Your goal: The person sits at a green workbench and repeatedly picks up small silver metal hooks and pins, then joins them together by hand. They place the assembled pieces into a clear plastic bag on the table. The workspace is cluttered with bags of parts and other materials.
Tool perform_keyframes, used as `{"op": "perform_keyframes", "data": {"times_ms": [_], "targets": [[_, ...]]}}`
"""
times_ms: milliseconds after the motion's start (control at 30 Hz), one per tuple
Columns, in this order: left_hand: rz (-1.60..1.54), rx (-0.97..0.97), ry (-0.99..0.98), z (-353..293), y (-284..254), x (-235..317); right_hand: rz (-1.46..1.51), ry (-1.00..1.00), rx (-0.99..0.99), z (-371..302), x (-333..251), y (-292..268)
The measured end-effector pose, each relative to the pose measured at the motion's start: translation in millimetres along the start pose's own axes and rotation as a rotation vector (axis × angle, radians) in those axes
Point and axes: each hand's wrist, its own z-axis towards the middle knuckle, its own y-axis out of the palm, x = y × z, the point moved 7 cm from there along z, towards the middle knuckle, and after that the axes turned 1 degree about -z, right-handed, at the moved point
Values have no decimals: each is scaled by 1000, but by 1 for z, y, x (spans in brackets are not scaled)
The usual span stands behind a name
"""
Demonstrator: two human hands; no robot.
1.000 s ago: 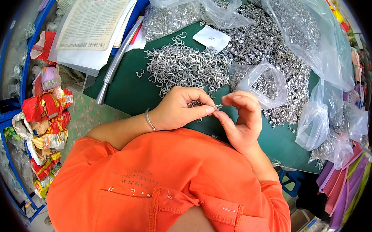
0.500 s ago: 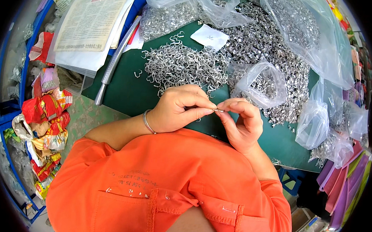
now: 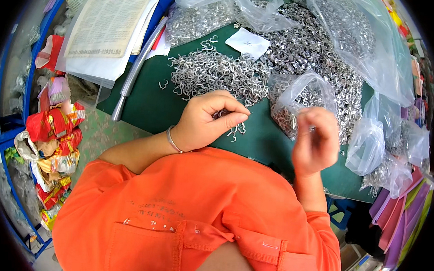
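Observation:
My left hand (image 3: 209, 117), a metal bangle (image 3: 173, 139) on its wrist, pinches thumb and forefinger together in front of a heap of small silvery S-shaped metal hooks (image 3: 219, 75). What sits in that pinch is too small to make out. A few hooks (image 3: 236, 131) lie on the green table just under its fingers. My right hand (image 3: 317, 140) is held apart to the right, fingers curled and smeared by motion. It is at the near edge of an open clear plastic bag (image 3: 282, 107) with small metal parts inside.
A large pile of small shiny metal pieces (image 3: 298, 47) covers the far right of the green table (image 3: 274, 152). Clear bags of parts (image 3: 367, 142) stand around it. A white paper slip (image 3: 247, 42), a long metal tool (image 3: 132, 78) and a newspaper sheet (image 3: 108, 24) lie farther back and left.
My hands were together at a small metal piece; now my right hand has moved away rightward to the open bag. My left hand stays nearly in place, still pinching.

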Motion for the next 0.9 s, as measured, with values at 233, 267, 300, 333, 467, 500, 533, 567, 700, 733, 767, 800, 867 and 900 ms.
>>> {"op": "perform_keyframes", "data": {"times_ms": [233,267,300,333,467,500,533,567,700,733,767,800,867,900], "targets": [[-4,-1,-34,-1,-2,-3,-197,70,-27,4,12,-8],[-3,0,-36,-1,-2,-3,-215,69,-25,4,11,-8],[-3,0,-39,-1,-2,-2,-232,68,-23,5,11,-8],[-2,0,-41,-1,-2,-2,-339,15,-27,10,10,-7],[-5,28,-54,-2,-4,-2,-420,-126,-69,15,1,-2],[1,28,-50,-1,-4,-2,-354,-141,-84,9,-5,1],[8,28,-47,-1,-4,-2,-215,-170,-200,2,-13,15],[-4,28,-58,-1,-3,-3,-91,-40,-339,-9,-15,32],[-18,23,-78,-1,-2,-4,-88,254,-744,-47,3,76],[-17,15,-79,-2,-1,-4,-56,214,-722,-46,1,77],[2,16,-74,-2,-2,-4,-25,170,-699,-43,0,78],[20,16,-70,-3,-2,-6,5,126,-676,-41,-2,77],[44,1,-87,-3,-1,-7,34,158,-611,-38,3,73],[49,-14,-110,-3,1,-9,48,171,-579,-36,5,71]]}}
